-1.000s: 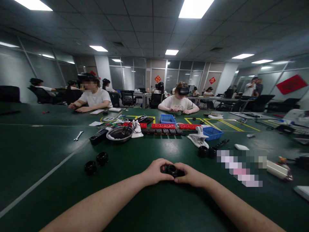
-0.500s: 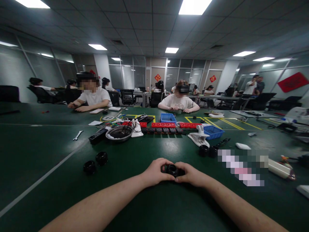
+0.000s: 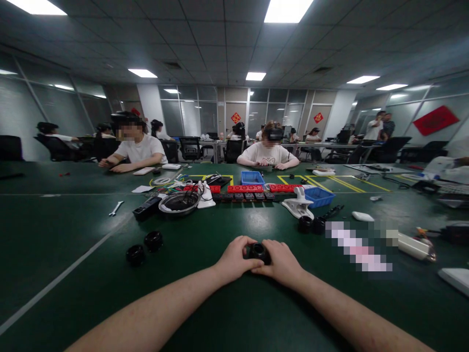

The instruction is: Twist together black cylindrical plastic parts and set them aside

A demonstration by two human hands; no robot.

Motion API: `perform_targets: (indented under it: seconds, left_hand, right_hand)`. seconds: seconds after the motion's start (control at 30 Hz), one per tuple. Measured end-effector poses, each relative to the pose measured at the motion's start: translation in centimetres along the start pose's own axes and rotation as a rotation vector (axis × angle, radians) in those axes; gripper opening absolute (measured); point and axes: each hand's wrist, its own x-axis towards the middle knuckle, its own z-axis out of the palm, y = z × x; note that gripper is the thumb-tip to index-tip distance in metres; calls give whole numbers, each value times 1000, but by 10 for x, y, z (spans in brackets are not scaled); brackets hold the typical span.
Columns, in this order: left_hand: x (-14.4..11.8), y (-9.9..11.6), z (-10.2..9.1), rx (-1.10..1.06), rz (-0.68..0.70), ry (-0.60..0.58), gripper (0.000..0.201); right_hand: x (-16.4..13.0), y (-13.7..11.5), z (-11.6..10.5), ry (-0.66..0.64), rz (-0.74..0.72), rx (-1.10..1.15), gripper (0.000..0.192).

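1. Green table (image 3: 227, 318) underneath, busy workroom beyond.
2. My left hand (image 3: 234, 259) and right hand (image 3: 282, 264) clamp together on one black ring part (image 3: 258, 252); I judge it mid-handling.
3. Four loose black rings (image 3: 144, 248) (image 3: 310, 224) remain untouched, farther out.

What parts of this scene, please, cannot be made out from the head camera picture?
- Small black round part, head view: the left hand and right hand cover its sides and underside.
- Pixelated patch on the green table: blurred, whatever lies there is unreadable.
- White object: cut off by the right edge.
- Contents of the blue bin: too small and far.
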Motion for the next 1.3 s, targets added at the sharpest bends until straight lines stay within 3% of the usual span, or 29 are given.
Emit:
perform_targets:
  seconds: [0.13,0.23,0.47,0.8,1.03,1.17,1.3]
  left_hand:
    - [4,-7,-6,-75,65,-107,39]
    - [7,-11,-7,-117,67,-160,43]
    - [9,-13,-6,-185,65,-197,44]
    - [4,-3,-3,-146,-12,-131,42]
    - [-2,-1,5,-51,-38,34,36]
    - [0,-4,3,-95,-27,0,37]
    - [4,-6,-5,-152,11,-129,38]
  right_hand:
    - [3,13,-6,-134,-149,261,52]
    - [5,20,-13,-230,-213,396,44]
    - [7,20,-17,-290,-218,465,28]
    - [7,21,-9,-235,-131,435,29]
    - [1,0,8,15,95,32,33]
    - [-1,-5,6,42,53,-30,41]
    - [0,7,-4,-82,-106,218,44]
